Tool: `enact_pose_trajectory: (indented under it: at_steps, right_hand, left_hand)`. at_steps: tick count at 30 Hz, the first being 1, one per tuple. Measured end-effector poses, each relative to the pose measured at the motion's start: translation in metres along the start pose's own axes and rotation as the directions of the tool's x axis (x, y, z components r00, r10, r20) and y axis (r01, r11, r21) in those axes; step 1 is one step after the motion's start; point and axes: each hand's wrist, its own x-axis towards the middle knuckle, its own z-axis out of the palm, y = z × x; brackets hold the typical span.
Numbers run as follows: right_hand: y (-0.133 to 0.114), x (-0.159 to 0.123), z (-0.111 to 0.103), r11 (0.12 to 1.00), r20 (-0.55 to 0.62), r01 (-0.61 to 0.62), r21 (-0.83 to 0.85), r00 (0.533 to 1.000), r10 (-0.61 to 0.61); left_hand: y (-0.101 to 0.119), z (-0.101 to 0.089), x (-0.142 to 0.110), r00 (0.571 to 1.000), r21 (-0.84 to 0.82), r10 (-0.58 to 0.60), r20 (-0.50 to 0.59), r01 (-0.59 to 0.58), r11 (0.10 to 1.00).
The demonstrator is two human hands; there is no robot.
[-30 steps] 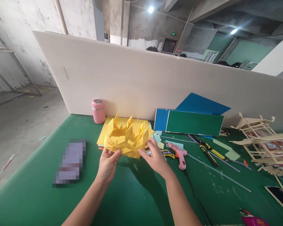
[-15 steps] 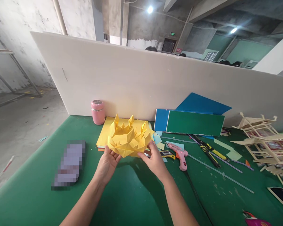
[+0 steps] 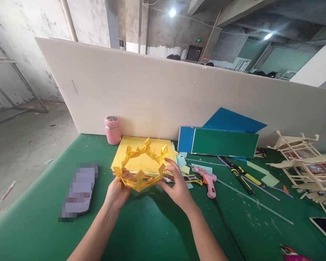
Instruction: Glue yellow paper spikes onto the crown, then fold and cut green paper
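Observation:
A yellow folded-paper crown [image 3: 141, 165] with several pointed tips is held above the green table [image 3: 141, 224], tipped so I look through its ring. My left hand [image 3: 118, 192] grips its near-left rim, thumb on the inside. At the near-right rim my right hand [image 3: 176, 186] pinches the band between thumb and fingers. Behind the crown lies a stack of yellow paper sheets [image 3: 143, 152].
A pink lidded cup [image 3: 112, 129] stands by the white partition [image 3: 163, 98]. Blue and green boards [image 3: 222, 139] lean against it. A pink glue gun [image 3: 208, 178], cutters, thin rods and paper scraps lie to the right. Wooden stick models [image 3: 304, 159] sit far right. A blurred object [image 3: 80, 190] lies left.
The crown has been turned in both hands from showing its folded side to showing its open ring. It sits a little lower, and my hands have shifted along its rim.

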Motion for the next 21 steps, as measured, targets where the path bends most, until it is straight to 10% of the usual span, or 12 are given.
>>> enact_pose_trajectory:
  at_steps: [3, 7, 12, 21]
  right_hand:
    - [0.001, -0.001, 0.008, 0.931, -0.069, -0.112, 0.347, 0.987, 0.145]
    - [0.002, 0.006, 0.017, 0.571, 0.11, -0.415, 0.709, 0.864, 0.492]
    - [-0.002, 0.017, 0.018, 0.254, 0.328, -0.479, 0.84, 0.822, 0.465]
    - [0.01, 0.019, 0.019, 0.221, 0.241, -0.396, 0.891, 0.826, 0.509]
  left_hand:
    - [0.0, 0.002, 0.0, 1.0, -0.057, -0.029, 0.006, 0.029, 0.998]
    - [-0.001, 0.003, -0.002, 0.998, -0.085, -0.067, 0.015, 0.068, 0.994]
    - [0.004, 0.001, -0.007, 0.994, -0.08, -0.109, 0.032, 0.111, 0.991]
    - [0.011, 0.0, 0.0, 0.999, -0.126, -0.03, 0.012, 0.031, 0.991]
